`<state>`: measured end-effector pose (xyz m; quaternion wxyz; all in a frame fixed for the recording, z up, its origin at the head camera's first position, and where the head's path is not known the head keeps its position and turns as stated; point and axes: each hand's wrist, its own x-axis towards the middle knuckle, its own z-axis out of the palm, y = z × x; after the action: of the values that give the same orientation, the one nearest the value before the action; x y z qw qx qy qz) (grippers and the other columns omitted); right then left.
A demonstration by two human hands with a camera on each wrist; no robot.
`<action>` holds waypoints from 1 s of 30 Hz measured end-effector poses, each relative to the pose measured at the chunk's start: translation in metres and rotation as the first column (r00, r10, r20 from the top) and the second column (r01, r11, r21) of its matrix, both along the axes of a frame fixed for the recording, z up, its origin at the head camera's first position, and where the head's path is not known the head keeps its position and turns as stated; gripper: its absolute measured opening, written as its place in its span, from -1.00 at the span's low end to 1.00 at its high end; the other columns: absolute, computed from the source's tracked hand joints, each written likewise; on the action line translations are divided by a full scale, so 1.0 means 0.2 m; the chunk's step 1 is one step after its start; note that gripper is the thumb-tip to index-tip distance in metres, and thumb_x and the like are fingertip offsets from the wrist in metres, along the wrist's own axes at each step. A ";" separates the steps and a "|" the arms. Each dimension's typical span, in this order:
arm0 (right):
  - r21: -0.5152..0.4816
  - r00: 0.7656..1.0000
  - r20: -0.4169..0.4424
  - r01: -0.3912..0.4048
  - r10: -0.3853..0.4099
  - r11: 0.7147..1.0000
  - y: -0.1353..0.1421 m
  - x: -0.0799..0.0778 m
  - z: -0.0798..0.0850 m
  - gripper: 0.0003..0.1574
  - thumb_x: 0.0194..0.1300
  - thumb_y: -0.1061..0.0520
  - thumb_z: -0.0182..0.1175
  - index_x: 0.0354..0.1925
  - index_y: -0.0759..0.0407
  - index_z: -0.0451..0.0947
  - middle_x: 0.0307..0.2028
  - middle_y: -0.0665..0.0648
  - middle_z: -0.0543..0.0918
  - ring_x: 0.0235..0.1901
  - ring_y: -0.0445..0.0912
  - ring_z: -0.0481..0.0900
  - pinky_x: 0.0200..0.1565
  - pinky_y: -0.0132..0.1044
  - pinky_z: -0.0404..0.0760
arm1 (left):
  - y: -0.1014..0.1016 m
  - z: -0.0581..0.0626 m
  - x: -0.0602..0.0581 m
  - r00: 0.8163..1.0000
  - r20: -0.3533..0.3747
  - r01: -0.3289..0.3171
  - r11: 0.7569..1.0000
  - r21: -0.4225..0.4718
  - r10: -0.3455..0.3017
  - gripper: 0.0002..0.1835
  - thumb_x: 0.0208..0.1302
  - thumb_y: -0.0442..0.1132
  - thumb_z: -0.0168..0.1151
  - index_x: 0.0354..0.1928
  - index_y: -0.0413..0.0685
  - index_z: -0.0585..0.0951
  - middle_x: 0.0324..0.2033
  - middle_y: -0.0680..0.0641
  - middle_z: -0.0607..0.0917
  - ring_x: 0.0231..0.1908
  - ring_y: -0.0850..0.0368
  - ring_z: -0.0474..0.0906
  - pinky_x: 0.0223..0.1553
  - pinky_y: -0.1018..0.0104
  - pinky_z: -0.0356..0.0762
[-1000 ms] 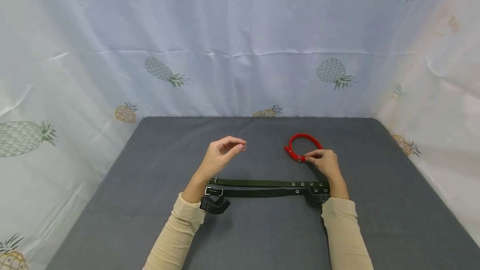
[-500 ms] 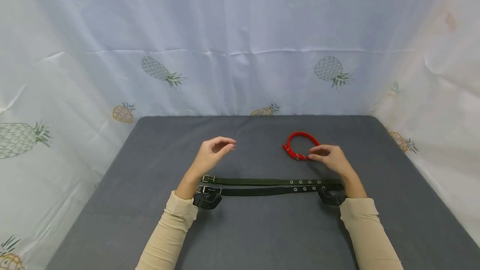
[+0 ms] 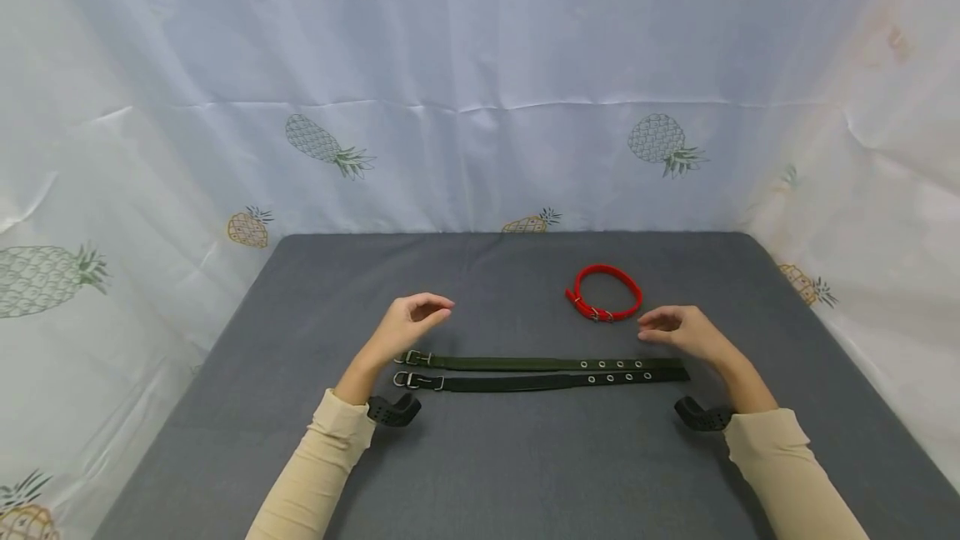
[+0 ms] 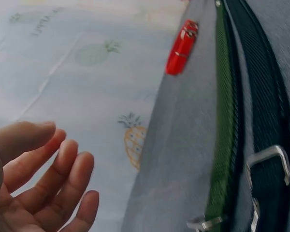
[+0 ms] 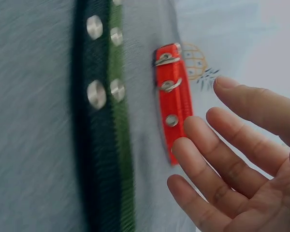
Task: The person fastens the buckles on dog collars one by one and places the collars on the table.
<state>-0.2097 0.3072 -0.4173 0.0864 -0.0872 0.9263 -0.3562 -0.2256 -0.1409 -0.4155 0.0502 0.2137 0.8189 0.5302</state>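
A red collar (image 3: 638,294), buckled into a ring, stands toward the back right of the table. Its eyelets and metal buckle show in the right wrist view, where the collar (image 5: 169,104) is partly behind the fingers. Two straps lie straight and side by side nearer me: a green collar (image 3: 510,364) behind and a black collar (image 3: 510,383) in front, buckles left and eyelets right. My right hand (image 3: 686,330) hovers just right of the red collar, holding nothing. Above the buckle ends, my left hand (image 3: 408,327) hangs with fingers loosely bent and holds nothing.
The grey table (image 3: 525,473) reaches back to a white curtain (image 3: 480,165) printed with pineapples. More of that curtain hangs along both sides. A black wrist mount (image 3: 393,411) sits under my left wrist, another mount (image 3: 702,414) under my right.
My right hand has let go of the red collar and drawn away to the right and toward me. The left hand has drifted left and slightly nearer. The collars have stayed in place.
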 end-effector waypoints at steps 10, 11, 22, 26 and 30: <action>0.032 0.996 0.007 -0.092 0.092 0.995 0.05 0.04 -0.06 -0.65 0.23 0.12 0.31 -0.12 0.36 0.62 -0.28 0.19 0.73 -0.38 -0.44 0.51 -0.29 -0.44 0.52 | -0.09 -0.09 0.00 0.997 0.006 0.073 0.972 -0.221 -0.074 -0.67 0.32 -0.23 0.22 0.02 -0.33 0.61 -0.16 -0.26 0.71 -0.19 0.03 0.66 -0.14 0.40 0.60; 0.034 0.995 0.009 -0.096 0.096 0.995 0.05 0.04 -0.07 -0.66 0.22 0.12 0.31 -0.13 0.36 0.63 -0.29 0.18 0.73 -0.39 -0.45 0.50 -0.30 -0.45 0.51 | -0.09 -0.10 0.00 0.997 0.010 0.080 0.970 -0.231 -0.080 -0.67 0.32 -0.24 0.23 0.01 -0.34 0.61 -0.17 -0.27 0.71 -0.21 0.05 0.66 -0.16 0.40 0.60; 0.013 0.992 0.015 -0.128 0.127 0.992 0.05 0.05 -0.11 -0.69 0.15 0.15 0.37 -0.20 0.37 0.66 -0.39 0.13 0.72 -0.49 -0.44 0.45 -0.41 -0.45 0.50 | -0.15 -0.15 0.01 0.991 0.058 0.131 0.956 -0.261 -0.120 -0.66 0.23 -0.25 0.31 -0.02 -0.35 0.62 -0.15 -0.30 0.72 -0.19 0.06 0.67 -0.20 0.49 0.58; 0.047 0.992 0.010 -0.122 0.122 0.991 0.04 0.05 -0.11 -0.70 0.11 0.14 0.40 -0.23 0.34 0.66 -0.44 0.08 0.68 -0.51 -0.42 0.41 -0.43 -0.45 0.47 | -0.16 -0.16 0.01 0.994 0.043 0.112 0.952 -0.286 -0.104 -0.66 0.17 -0.26 0.37 -0.06 -0.31 0.65 -0.15 -0.28 0.72 -0.17 0.02 0.66 -0.17 0.46 0.58; 0.077 0.991 0.000 -0.133 0.133 0.988 0.02 0.04 -0.11 -0.72 0.11 0.12 0.40 -0.26 0.30 0.66 -0.47 0.05 0.64 -0.53 -0.41 0.38 -0.44 -0.44 0.43 | -0.16 -0.16 0.02 0.995 0.044 0.100 0.944 -0.314 -0.091 -0.67 0.12 -0.24 0.41 -0.09 -0.26 0.67 -0.16 -0.25 0.71 -0.14 -0.04 0.65 -0.13 0.34 0.60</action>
<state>-0.2011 0.3120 -0.4392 0.1107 -0.1465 0.9316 -0.3137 -0.2226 -0.1737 -0.4466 0.1209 0.2346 0.8811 0.3925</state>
